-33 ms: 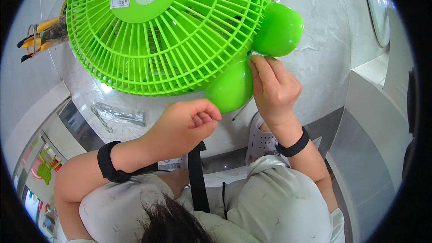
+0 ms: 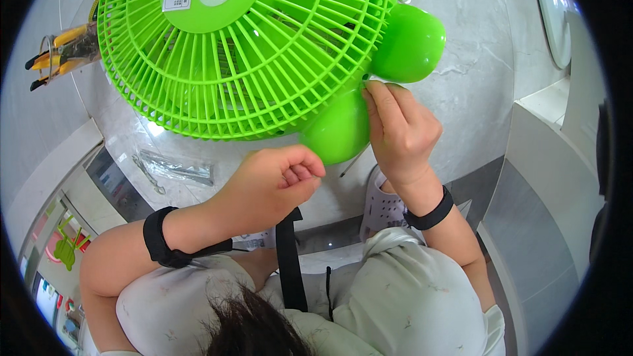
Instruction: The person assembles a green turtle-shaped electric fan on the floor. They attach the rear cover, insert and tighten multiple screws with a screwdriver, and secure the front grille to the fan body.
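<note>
A bright green fan housing with a round slatted grille lies in front of me, with labels on its hub. Rounded green lobes stick out along its right side, one at the right and a nearer one. At the joint by the nearer lobe, my right hand pinches with thumb and forefinger beside a small dark hole. Whatever is between those fingertips is too small or hidden to make out. My left hand is closed in a loose fist just beside the nearer lobe's tip, with nothing visible in it.
Yellow-and-black handled tools in clear wrapping stand at the left. A clear plastic packet lies on the pale marbled surface left of my left hand. A thin rod shows below the nearer lobe. Low walls rise at the right.
My right hand's fingertips have shifted very slightly left at the joint, and the fan housing has moved a hair. My left hand stays in place.
</note>
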`<action>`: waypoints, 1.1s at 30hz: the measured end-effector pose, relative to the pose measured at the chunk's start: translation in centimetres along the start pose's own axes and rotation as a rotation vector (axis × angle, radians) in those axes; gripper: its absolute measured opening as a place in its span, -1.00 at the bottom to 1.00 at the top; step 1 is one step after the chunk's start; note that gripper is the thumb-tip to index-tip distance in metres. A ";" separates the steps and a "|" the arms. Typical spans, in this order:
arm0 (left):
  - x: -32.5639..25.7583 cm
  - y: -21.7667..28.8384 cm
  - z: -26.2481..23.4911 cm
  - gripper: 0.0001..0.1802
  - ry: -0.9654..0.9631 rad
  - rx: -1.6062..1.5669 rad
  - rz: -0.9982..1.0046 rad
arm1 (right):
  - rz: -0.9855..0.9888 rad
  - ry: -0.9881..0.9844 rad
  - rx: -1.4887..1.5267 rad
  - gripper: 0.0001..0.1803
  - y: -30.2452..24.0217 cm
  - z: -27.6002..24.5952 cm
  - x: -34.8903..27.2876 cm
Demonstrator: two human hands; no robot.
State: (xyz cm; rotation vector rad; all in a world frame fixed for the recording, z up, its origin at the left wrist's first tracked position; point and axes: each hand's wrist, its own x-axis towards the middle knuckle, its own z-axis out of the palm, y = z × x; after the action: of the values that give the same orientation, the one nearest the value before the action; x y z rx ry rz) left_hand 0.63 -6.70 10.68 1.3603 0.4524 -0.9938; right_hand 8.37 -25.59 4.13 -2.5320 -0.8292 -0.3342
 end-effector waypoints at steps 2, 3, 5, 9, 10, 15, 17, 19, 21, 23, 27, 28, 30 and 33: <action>-0.1 -0.1 0.0 -0.89 -0.009 -0.017 -0.009 | -0.039 0.017 -0.001 -0.72 -0.3 0.1 0.3; -0.1 -0.2 0.0 -0.89 -0.021 -0.024 -0.040 | -0.018 -0.009 -0.033 -0.75 -0.3 0.0 0.3; -0.3 -0.3 -0.1 -0.89 -0.013 -0.018 0.003 | 0.011 -0.071 -0.100 -0.80 -0.3 -0.2 0.5; -0.6 -0.6 -0.5 -0.90 -0.022 -0.038 0.002 | -0.017 -0.029 -0.102 -0.80 -0.1 -0.1 0.8; -0.7 -0.7 -0.6 -0.90 -0.021 -0.044 0.005 | -0.037 -0.001 -0.104 -0.80 0.0 0.0 0.8; -0.8 -1.0 -0.7 -0.90 -0.034 -0.079 -0.003 | -0.041 -0.006 -0.088 -0.79 0.2 0.3 1.0; -0.8 -1.1 -0.7 -0.89 -0.026 -0.051 0.015 | -0.013 -0.028 -0.081 -0.79 0.2 0.2 1.0; -0.9 -1.2 -0.8 -0.89 -0.027 -0.041 0.019 | -0.006 -0.019 -0.061 -0.80 0.2 0.1 1.1; -0.9 -1.3 -0.9 -0.90 -0.027 -0.045 0.010 | -0.001 -0.012 -0.053 -0.80 0.2 0.1 1.2; -1.0 -1.3 -1.0 -0.89 -0.027 -0.042 0.033 | 0.007 -0.015 -0.054 -0.80 0.2 0.0 1.3; -1.1 -1.3 -1.1 -0.89 -0.031 -0.042 0.026 | 0.040 -0.043 -0.043 -0.81 0.0 -0.3 1.5; -1.2 -1.3 -1.1 -0.89 -0.023 -0.043 0.027 | 0.044 -0.043 -0.035 -0.81 0.0 -0.3 1.5; -1.2 -1.3 -1.1 -0.88 -0.024 -0.059 -0.006 | 0.056 -0.050 -0.023 -0.81 0.0 -0.4 1.5; -1.2 -1.3 -1.1 -0.88 -0.017 -0.057 -0.008 | 0.073 -0.067 -0.001 -0.81 0.2 -0.5 1.4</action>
State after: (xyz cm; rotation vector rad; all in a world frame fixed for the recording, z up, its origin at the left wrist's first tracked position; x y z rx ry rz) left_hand -0.80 -5.12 10.59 1.2990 0.4708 -0.9909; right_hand 9.49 -25.26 5.00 -2.5794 -0.7596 -0.2271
